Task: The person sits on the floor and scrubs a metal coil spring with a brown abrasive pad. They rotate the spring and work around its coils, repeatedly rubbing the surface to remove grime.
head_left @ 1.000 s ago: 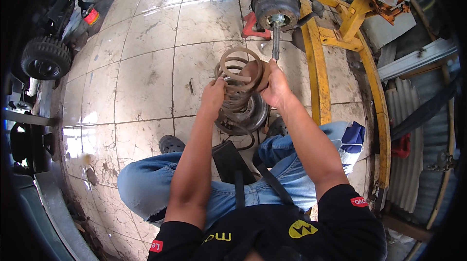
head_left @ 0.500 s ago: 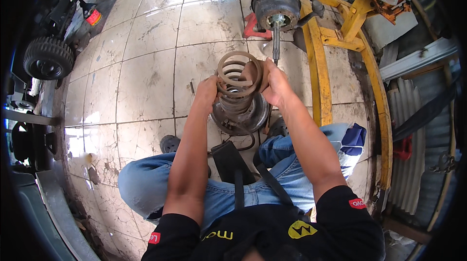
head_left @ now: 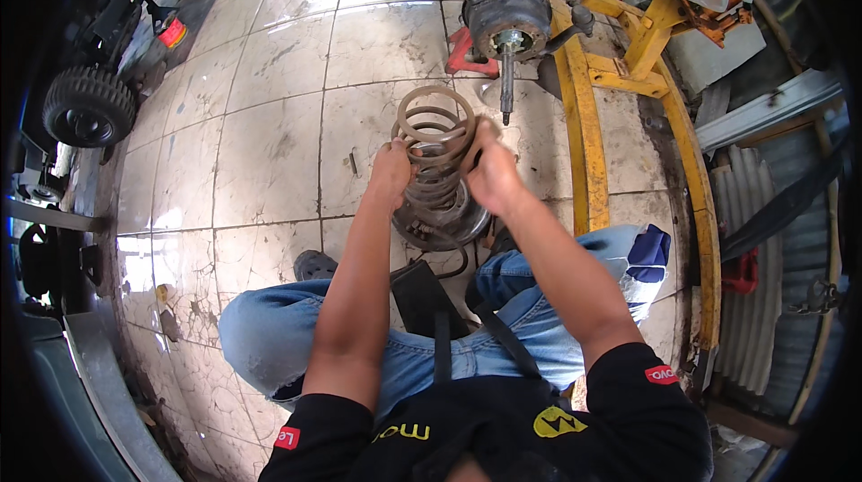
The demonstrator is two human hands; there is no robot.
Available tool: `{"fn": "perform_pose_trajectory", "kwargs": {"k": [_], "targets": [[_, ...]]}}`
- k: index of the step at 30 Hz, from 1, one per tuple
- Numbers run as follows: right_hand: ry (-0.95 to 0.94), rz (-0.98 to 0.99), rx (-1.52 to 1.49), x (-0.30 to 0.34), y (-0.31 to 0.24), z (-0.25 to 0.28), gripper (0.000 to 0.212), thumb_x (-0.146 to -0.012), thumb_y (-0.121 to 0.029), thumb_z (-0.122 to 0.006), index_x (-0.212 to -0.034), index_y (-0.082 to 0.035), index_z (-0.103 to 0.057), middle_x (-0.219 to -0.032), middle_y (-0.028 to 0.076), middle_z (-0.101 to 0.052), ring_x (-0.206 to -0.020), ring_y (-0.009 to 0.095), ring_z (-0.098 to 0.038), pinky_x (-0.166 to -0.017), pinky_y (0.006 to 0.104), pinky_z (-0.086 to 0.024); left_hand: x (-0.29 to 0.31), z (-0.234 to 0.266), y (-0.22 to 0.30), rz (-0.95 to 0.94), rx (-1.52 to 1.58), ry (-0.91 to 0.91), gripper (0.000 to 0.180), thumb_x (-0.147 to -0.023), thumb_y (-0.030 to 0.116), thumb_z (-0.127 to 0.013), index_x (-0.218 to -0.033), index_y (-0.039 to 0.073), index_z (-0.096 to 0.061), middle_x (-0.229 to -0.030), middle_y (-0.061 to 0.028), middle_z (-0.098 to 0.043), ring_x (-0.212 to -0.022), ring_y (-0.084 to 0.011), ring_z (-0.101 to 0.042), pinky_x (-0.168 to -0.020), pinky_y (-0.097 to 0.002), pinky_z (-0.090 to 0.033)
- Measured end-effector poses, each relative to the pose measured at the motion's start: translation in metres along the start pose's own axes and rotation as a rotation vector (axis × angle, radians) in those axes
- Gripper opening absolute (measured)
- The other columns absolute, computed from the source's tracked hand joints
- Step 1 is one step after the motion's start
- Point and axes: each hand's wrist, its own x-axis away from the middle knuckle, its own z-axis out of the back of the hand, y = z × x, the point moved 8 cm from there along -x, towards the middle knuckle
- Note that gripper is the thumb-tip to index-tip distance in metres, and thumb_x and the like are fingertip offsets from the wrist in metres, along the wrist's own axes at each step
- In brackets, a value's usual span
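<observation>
Between my hands stands a rusty brown coil spring (head_left: 437, 136), tilted slightly, its open top ring toward me. My left hand (head_left: 392, 172) grips its left side, fingers curled around the coils. On the opposite side my right hand (head_left: 493, 170) is wrapped on the upper coils. Beneath the spring lies a dark round metal part with a wide rim (head_left: 467, 224), mostly covered by the coils and my hands. Whether the spring's lower end sits on it, I cannot tell. A dark curved rod or hose (head_left: 464, 259) runs from it toward my legs.
Beyond the spring, a greasy axle hub (head_left: 507, 20) with a splined shaft hangs beside a yellow metal stand (head_left: 585, 141). A red jack stand (head_left: 470, 53) is behind it. At left are a vehicle tyre (head_left: 89, 107) and a small red can (head_left: 171, 32). A small pin lies on the tiles.
The spring has shifted slightly left and turned between my hands. My right hand has moved a little lower and left; the left hand has moved slightly right.
</observation>
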Motion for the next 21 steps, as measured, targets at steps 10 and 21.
{"fn": "perform_pose_trajectory", "kwargs": {"k": [10, 21], "targets": [[0.018, 0.12, 0.264, -0.009, -0.018, 0.018, 0.047, -0.105, -0.031, -0.041, -0.133, 0.007, -0.042, -0.122, 0.018, -0.057, -0.109, 0.024, -0.058, -0.096, 0.0399, -0.048, -0.017, 0.009, -0.003, -0.047, -0.012, -0.022, 0.032, -0.104, 0.03, -0.036, -0.102, 0.003, -0.054, -0.082, -0.0033, -0.055, -0.061, -0.0103, -0.043, -0.056, -0.0269, -0.039], [-0.153, 0.706, 1.99, -0.004, -0.021, 0.001, 0.074, -0.09, -0.01, -0.053, -0.154, -0.003, -0.017, -0.16, 0.019, -0.017, -0.146, 0.038, -0.02, -0.118, 0.0454, -0.026, -0.023, 0.011, 0.001, -0.165, -0.233, 0.119, 0.042, -0.103, 0.032, -0.032, -0.117, -0.001, -0.055, -0.088, -0.0077, -0.063, -0.07, -0.0165, -0.053, -0.066, -0.0329, -0.044]]}}
